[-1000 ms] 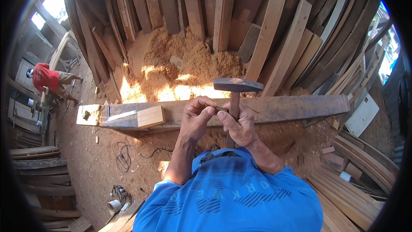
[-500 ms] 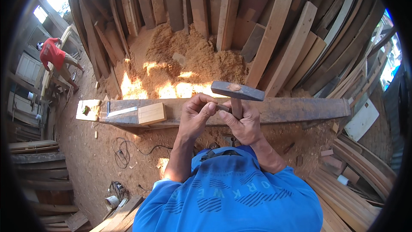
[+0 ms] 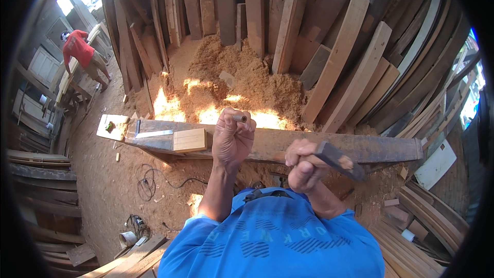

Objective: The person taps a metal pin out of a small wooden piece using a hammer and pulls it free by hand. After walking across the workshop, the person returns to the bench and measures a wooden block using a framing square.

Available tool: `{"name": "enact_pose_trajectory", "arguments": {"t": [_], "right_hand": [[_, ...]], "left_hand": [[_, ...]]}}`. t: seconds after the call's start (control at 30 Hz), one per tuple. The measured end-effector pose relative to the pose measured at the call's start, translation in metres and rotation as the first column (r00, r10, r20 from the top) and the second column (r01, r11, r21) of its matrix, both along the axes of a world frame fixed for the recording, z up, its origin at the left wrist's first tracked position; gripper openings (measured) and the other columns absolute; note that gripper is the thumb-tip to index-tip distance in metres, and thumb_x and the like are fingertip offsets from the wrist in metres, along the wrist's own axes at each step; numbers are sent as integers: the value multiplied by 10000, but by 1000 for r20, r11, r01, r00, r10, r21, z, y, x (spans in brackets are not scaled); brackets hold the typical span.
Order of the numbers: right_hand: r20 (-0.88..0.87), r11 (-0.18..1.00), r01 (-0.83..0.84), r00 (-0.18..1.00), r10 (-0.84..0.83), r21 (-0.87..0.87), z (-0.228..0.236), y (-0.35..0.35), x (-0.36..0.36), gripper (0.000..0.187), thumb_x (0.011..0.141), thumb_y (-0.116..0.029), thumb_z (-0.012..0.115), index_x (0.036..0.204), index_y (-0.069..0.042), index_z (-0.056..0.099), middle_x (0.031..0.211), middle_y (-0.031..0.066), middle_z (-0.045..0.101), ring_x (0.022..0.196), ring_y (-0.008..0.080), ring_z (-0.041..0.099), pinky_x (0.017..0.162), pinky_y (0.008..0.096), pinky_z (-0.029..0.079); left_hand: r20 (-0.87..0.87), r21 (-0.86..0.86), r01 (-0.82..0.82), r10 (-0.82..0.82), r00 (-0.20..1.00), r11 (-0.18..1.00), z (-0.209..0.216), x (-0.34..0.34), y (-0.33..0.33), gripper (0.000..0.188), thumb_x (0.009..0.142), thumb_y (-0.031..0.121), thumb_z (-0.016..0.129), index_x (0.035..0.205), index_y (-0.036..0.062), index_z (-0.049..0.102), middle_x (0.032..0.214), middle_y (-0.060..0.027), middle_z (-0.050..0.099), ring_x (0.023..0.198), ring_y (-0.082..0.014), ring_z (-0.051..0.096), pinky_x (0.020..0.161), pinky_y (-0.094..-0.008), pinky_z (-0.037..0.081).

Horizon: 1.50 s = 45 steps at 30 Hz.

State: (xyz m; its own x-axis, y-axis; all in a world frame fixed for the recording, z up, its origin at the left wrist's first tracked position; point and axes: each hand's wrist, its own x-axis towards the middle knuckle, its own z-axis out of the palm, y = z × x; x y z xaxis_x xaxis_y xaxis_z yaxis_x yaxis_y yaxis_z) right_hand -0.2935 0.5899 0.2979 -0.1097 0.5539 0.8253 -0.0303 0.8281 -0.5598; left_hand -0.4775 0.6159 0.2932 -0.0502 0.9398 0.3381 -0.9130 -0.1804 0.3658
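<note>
My left hand (image 3: 232, 139) is raised over the thick wooden beam (image 3: 270, 141), its fingers closed around a short, thin tube-like piece (image 3: 240, 118) whose round end points to the right. What exactly this piece is I cannot make out. To the right, my right hand (image 3: 304, 166) grips a hammer (image 3: 339, 161) by its wooden handle, close under the dark metal head, which is slightly blurred. Left of my hands, a light wooden block (image 3: 189, 140) lies on the beam beside a try square (image 3: 154, 134) with a shiny blade.
Boards (image 3: 253, 10) lean along the far side behind a heap of sawdust (image 3: 257, 72). A person in a red shirt (image 3: 77, 49) bends over planks at far left. A black cord (image 3: 146, 183) lies on the ground, and stacked planks (image 3: 429, 206) fill the near right.
My hands have moved apart. The hammer has gone right and down, its head tilting to the right, while my left hand with the tube-like piece has turned and shifted slightly left.
</note>
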Motion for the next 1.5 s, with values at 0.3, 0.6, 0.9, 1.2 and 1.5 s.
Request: {"name": "enact_pose_trajectory", "arguments": {"t": [0.3,0.6,0.9,1.2,1.5], "right_hand": [[-92,998,-65,994,62,-24,-3,-3,-5,200,985,-177,514,1015,21,529,747,77,564,567,155,501,506,325,400],[-178,992,-122,977,117,-18,-4,-5,-7,196,961,-185,551,985,4,594,623,111,501,509,291,495,503,401,423],[-33,835,-155,986,162,-529,26,-2,-8,320,997,-315,557,1010,2,598,670,2,552,545,45,512,477,208,390],[-192,676,-282,959,206,-680,32,-5,-10,240,966,-265,626,949,-26,627,616,-50,518,513,15,458,458,202,373],[-152,692,-242,970,190,-680,32,4,-12,199,934,-198,663,950,-9,602,649,-27,544,545,33,498,482,206,398]], "left_hand": [[63,-33,51,-49,997,998,10,10,-4,171,978,228,581,992,58,584,745,-13,604,691,-116,526,700,-272,453],[9,-34,3,-3,1000,999,5,12,-5,169,1001,230,536,962,69,573,680,20,527,696,-105,479,667,-269,410],[-249,77,11,9,968,997,6,9,-16,157,956,174,629,971,28,576,826,-55,579,712,-103,521,734,-272,467],[-600,159,-135,204,773,978,-2,8,-20,291,903,194,712,1110,5,635,909,-30,606,818,-75,554,738,-213,457],[-586,42,-171,163,794,984,-1,6,-20,284,886,201,735,1078,5,660,945,-20,633,862,-87,563,775,-240,459]]}}
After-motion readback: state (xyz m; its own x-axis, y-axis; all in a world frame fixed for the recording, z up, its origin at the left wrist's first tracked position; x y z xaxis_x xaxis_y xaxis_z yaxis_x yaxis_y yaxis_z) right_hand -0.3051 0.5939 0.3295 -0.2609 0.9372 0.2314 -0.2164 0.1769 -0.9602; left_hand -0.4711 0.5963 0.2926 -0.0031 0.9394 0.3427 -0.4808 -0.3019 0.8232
